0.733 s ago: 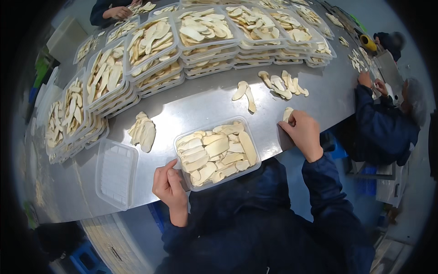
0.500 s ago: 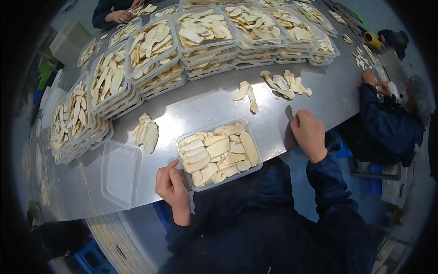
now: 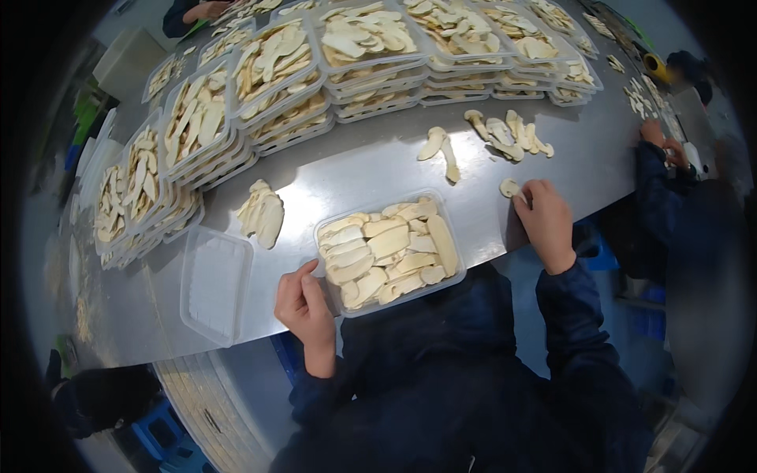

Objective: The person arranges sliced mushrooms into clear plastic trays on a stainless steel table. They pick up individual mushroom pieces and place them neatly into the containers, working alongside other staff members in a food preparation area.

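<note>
A clear plastic tray full of pale mushroom slices sits on the steel table right in front of me. My left hand rests at the tray's near left corner, thumb against its rim. My right hand lies on the table to the tray's right, fingers curled down over a small mushroom slice; whether it grips the slice is not clear. Loose slices lie beyond the right hand, and two more slices sit further left.
An empty clear tray lies left of my left hand, with a small pile of slices behind it. Stacks of filled trays line the table's far side and left. Another person's hands work at the right; someone else's hand shows at the top.
My right hand has shifted slightly over the small slice at the table's edge. My left hand stays at the tray's corner.
</note>
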A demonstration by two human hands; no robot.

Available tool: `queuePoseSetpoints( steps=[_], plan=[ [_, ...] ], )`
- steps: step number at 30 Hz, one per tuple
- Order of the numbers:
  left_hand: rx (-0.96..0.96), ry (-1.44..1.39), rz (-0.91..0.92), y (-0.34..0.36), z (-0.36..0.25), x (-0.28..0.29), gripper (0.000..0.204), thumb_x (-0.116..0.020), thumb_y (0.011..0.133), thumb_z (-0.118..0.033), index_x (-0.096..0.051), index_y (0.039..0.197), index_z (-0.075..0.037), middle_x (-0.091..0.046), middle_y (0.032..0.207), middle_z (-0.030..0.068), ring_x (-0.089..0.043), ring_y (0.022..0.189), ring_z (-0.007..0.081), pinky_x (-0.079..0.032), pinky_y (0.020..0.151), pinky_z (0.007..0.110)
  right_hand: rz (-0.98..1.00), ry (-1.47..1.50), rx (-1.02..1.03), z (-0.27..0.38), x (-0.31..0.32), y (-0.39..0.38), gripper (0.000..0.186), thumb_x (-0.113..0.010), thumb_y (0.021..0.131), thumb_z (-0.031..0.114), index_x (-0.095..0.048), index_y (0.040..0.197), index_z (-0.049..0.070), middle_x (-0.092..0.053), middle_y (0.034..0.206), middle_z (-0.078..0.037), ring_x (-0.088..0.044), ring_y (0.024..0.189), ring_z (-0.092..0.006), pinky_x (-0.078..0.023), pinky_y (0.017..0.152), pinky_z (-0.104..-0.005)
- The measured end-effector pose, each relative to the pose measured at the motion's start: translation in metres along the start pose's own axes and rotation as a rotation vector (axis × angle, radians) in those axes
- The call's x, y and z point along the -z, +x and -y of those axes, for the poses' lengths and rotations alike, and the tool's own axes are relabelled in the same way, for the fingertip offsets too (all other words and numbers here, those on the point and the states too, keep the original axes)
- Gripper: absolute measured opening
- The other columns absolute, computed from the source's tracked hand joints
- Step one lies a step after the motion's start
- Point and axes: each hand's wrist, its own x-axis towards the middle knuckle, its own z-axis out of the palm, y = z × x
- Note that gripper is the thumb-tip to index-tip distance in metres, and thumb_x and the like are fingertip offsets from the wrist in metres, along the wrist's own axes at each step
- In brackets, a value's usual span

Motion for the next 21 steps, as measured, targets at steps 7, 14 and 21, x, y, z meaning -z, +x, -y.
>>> queuePoseSetpoints(
  steps=[7,14,21],
  plan=[
    [0.038,-0.031,0.013,0.004,-0.010,0.001,0.016,-0.059,0.088,-0.002,-0.072,0.096,-0.001,-0.054,0.067,0.0080,-0.049,0.055,0.0150,-0.038,0.051,0.029,0.007,0.076,0.015,0.012,0.008,0.002,0.014,-0.067,0.082,0.011,-0.063,0.093,0.003,-0.062,0.085,-0.014,-0.060,0.070,-0.0326,-0.048,0.063,-0.0386],
    [0.049,-0.053,-0.027,0.002,-0.012,0.004,0.017,-0.058,0.091,-0.004,-0.073,0.096,-0.001,-0.052,0.065,0.0046,-0.046,0.054,0.0107,-0.035,0.051,0.026,0.226,0.476,0.494,0.146,0.023,-0.018,0.018,-0.071,0.076,0.006,-0.062,0.092,0.004,-0.060,0.084,-0.010,-0.059,0.065,-0.0266,-0.048,0.058,-0.0334],
    [0.048,-0.062,-0.013,0.001,-0.008,0.003,0.015,-0.060,0.089,-0.003,-0.072,0.096,-0.001,-0.052,0.066,0.0063,-0.047,0.052,0.0137,-0.037,0.050,0.027,0.258,0.346,0.721,0.188,-0.004,-0.036,0.027,-0.075,0.072,0.011,-0.059,0.094,0.008,-0.056,0.083,-0.007,-0.061,0.075,-0.0260,-0.049,0.059,-0.0359]
  ],
)
